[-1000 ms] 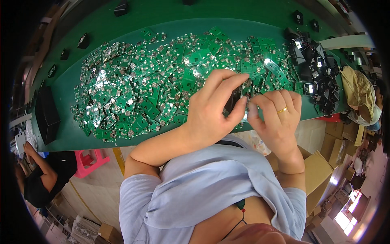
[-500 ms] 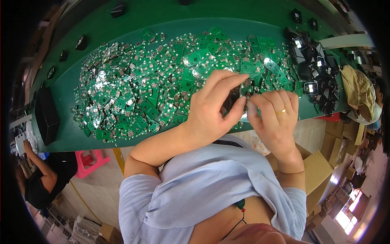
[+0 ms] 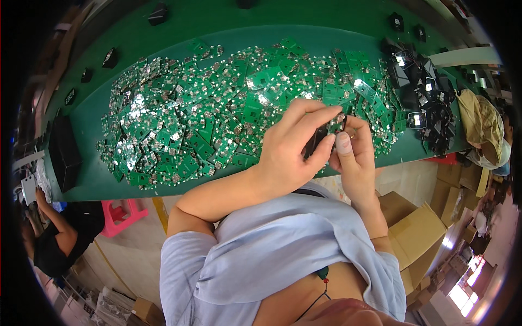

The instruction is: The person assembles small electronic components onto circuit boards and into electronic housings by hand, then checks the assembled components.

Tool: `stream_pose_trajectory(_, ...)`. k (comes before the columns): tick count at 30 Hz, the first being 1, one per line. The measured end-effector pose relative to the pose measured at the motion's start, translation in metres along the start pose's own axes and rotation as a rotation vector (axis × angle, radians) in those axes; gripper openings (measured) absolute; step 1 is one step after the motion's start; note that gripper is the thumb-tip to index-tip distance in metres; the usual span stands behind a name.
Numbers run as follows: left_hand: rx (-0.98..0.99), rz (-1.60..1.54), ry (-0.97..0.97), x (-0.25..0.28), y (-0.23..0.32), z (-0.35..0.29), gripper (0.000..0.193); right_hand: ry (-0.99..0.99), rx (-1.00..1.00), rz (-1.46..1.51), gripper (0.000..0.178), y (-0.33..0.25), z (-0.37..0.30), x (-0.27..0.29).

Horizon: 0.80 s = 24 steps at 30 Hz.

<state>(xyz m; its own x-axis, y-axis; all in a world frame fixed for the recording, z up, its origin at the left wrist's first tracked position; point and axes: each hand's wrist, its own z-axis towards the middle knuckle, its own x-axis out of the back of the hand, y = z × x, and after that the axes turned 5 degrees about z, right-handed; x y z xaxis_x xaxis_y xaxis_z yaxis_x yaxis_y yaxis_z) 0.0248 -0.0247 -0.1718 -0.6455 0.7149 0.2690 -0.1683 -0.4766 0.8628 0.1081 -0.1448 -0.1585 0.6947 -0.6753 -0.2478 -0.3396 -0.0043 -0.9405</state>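
Two hands meet above the near edge of the counter, both closed on one small black case. The left hand curls over it from the left, its fingers bent across the top and its thumb pressed against the near side. The right hand comes up from below, thumb flat against the case and the other fingers wrapped behind it. A bit of green board shows at the top of the case, between the fingertips; how far it sits inside cannot be told.

Behind the hands, a wide heap of small green boards covers the middle of the counter, spreading from the left side to just beside the hands. To the right lies a pile of black cases, some catching the light. A few single black cases lie scattered along the far edge, well apart from the heap. A dark box stands at the left end.

Below the counter are a pink stool and, on the right, brown cartons. Another person in black sits at lower left.
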Motion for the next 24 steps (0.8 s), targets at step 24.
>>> stream_pose_trajectory(24, 0.682, -0.673, -0.436, 0.021, -0.019, 0.009, 0.03, -0.159, 0.588, -0.495, 0.02, -0.005, -0.002, 0.006)
